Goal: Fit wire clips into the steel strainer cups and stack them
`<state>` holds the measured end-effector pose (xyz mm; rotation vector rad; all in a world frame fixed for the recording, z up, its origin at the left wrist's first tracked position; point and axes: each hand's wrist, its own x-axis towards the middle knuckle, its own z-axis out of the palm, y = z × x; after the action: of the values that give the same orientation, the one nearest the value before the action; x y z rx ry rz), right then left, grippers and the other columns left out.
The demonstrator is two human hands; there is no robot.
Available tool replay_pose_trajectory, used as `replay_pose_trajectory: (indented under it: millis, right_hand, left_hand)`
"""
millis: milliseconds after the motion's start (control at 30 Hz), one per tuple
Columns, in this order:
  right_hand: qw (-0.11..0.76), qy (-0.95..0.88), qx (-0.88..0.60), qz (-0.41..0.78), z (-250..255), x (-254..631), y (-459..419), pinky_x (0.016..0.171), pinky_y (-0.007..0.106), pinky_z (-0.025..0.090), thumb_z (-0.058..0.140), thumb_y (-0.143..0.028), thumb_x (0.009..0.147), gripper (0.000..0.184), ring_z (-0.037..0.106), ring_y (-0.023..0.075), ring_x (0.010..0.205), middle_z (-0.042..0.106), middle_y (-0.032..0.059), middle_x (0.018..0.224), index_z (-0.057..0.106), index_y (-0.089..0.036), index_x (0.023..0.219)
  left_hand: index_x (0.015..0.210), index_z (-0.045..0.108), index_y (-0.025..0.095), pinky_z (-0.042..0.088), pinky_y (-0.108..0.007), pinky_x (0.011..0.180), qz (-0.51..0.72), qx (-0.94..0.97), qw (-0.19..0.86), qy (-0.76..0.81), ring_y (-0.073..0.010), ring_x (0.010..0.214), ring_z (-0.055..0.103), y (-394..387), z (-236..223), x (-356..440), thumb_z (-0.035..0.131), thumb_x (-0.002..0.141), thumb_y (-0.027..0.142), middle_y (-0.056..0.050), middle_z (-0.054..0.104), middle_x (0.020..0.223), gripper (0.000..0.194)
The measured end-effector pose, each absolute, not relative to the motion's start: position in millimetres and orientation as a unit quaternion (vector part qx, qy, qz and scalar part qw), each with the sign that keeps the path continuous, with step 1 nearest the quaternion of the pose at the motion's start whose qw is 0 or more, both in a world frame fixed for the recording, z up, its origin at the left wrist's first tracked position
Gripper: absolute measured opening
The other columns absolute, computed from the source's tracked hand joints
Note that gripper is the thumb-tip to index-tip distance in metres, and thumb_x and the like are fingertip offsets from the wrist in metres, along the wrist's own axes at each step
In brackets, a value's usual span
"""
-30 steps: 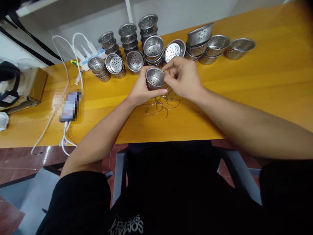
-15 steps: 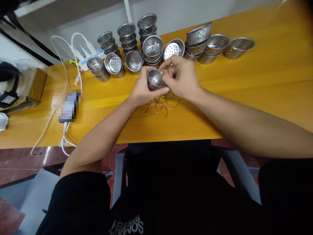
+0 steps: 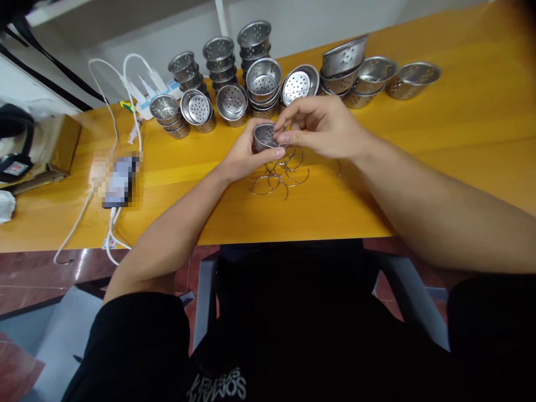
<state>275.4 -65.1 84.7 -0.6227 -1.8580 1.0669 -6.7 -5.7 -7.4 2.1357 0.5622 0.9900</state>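
My left hand is wrapped round a small perforated metal cup, its mouth facing up toward me. The thumb lies along the cup's near side. At the cup's right rim is my right hand, thumb and forefinger closed together. Whatever they pinch, if anything, is too small to make out. Just below the cup, several thin curved metal wires lie tangled on the table. Another short curved wire end shows under my right wrist.
Several stacks of like perforated cups line the back of the wooden table, with a single cup at the right end. On the left are a phone with white cables, a power strip and a cardboard box.
My right hand has shifted slightly right and its fingers have straightened, the pinch now at the cup's rim. The cup has tilted a little in my left hand.
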Motion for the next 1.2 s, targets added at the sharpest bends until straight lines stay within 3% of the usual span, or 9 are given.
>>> replay_pose_trajectory:
  millis: [133, 333, 467, 600, 733, 833, 967, 1100, 1200]
  right_hand:
    - [0.442, -0.726, -0.235, 0.472, 82.1, 271.4, -64.9, 0.070, 0.042, 0.064, 0.127, -0.086, 0.081, 0.071, 0.066, 0.0232, 0.077, 0.079, -0.0002, 0.084, 0.085, -0.033, 0.103]
    - [0.438, -0.717, -0.245, 0.484, 81.4, 270.0, -63.2, 0.054, 0.038, 0.045, 0.127, -0.087, 0.080, 0.075, 0.056, 0.0169, 0.060, 0.074, -0.0029, 0.076, 0.081, -0.030, 0.098]
    - [0.435, -0.718, -0.245, 0.485, 82.6, 268.4, -63.2, 0.055, 0.037, 0.046, 0.127, -0.090, 0.077, 0.076, 0.055, 0.0168, 0.064, 0.075, -0.0038, 0.077, 0.081, -0.031, 0.096]
    - [0.451, -0.717, -0.252, 0.468, 85.0, 264.4, -67.1, 0.064, 0.037, 0.055, 0.129, -0.088, 0.074, 0.075, 0.053, 0.0187, 0.071, 0.073, -0.0035, 0.077, 0.082, -0.033, 0.092]
    - [0.470, -0.714, -0.257, 0.451, 83.2, 261.9, -69.9, 0.069, 0.041, 0.060, 0.128, -0.090, 0.073, 0.076, 0.061, 0.0223, 0.074, 0.074, 0.0006, 0.083, 0.085, -0.031, 0.095]
    - [0.505, -0.718, -0.280, 0.388, 78.1, 265.0, -67.9, 0.076, 0.046, 0.063, 0.117, -0.095, 0.089, 0.072, 0.067, 0.0260, 0.083, 0.080, 0.0047, 0.097, 0.089, -0.032, 0.109]
    - [0.504, -0.752, -0.311, 0.290, 75.0, 275.2, -62.8, 0.093, 0.057, 0.067, 0.096, -0.091, 0.110, 0.054, 0.070, 0.0331, 0.096, 0.086, 0.0095, 0.110, 0.092, -0.037, 0.117]
    - [0.456, -0.786, -0.313, 0.275, 79.0, 283.0, -61.4, 0.114, 0.068, 0.067, 0.107, -0.075, 0.099, 0.038, 0.075, 0.0430, 0.121, 0.090, 0.0115, 0.133, 0.093, -0.041, 0.110]
    - [0.429, -0.809, -0.301, 0.267, 79.6, 283.0, -62.5, 0.125, 0.070, 0.065, 0.105, -0.067, 0.097, 0.032, 0.076, 0.0439, 0.129, 0.089, 0.0097, 0.146, 0.095, -0.041, 0.113]
  left_hand:
    - [0.178, 0.050, 0.029, 0.074, -0.054, 0.125, 0.379, 0.837, 0.328, 0.219, -0.0327, 0.144, 0.084, -9.3, -9.1, -6.1, 0.091, 0.113, 0.087, -0.011, 0.070, 0.157, 0.097]
    - [0.179, 0.047, 0.028, 0.069, -0.060, 0.135, 0.376, 0.847, 0.310, 0.212, -0.0349, 0.149, 0.082, -3.7, -15.1, -7.0, 0.094, 0.110, 0.089, -0.013, 0.068, 0.162, 0.104]
    - [0.182, 0.043, 0.029, 0.067, -0.058, 0.136, 0.374, 0.850, 0.318, 0.194, -0.0341, 0.151, 0.079, -1.6, -17.2, -8.9, 0.088, 0.115, 0.089, -0.014, 0.065, 0.166, 0.100]
    - [0.184, 0.040, 0.030, 0.068, -0.054, 0.132, 0.370, 0.857, 0.310, 0.182, -0.0323, 0.148, 0.079, -1.5, -19.3, -10.2, 0.084, 0.117, 0.089, -0.014, 0.063, 0.167, 0.100]
    - [0.190, 0.033, 0.030, 0.064, -0.059, 0.139, 0.373, 0.864, 0.287, 0.182, -0.0344, 0.154, 0.077, 0.1, -21.6, -10.5, 0.079, 0.121, 0.088, -0.014, 0.063, 0.166, 0.101]
    - [0.191, 0.031, 0.029, 0.062, -0.062, 0.140, 0.375, 0.860, 0.283, 0.199, -0.0362, 0.155, 0.076, 1.6, -20.6, -10.8, 0.076, 0.121, 0.088, -0.015, 0.063, 0.165, 0.102]
    - [0.181, 0.045, 0.028, 0.066, -0.059, 0.134, 0.392, 0.836, 0.308, 0.228, -0.0348, 0.145, 0.081, 4.3, -17.1, -11.6, 0.087, 0.107, 0.100, -0.014, 0.071, 0.157, 0.112]
    - [0.176, 0.050, 0.029, 0.067, -0.059, 0.131, 0.401, 0.830, 0.309, 0.235, -0.0336, 0.143, 0.082, 4.6, -13.9, -12.5, 0.087, 0.101, 0.107, -0.013, 0.072, 0.156, 0.114]
    - [0.179, 0.051, 0.028, 0.066, -0.059, 0.133, 0.396, 0.830, 0.306, 0.247, -0.0345, 0.146, 0.081, 1.5, -10.1, -13.1, 0.089, 0.104, 0.100, -0.013, 0.073, 0.156, 0.111]
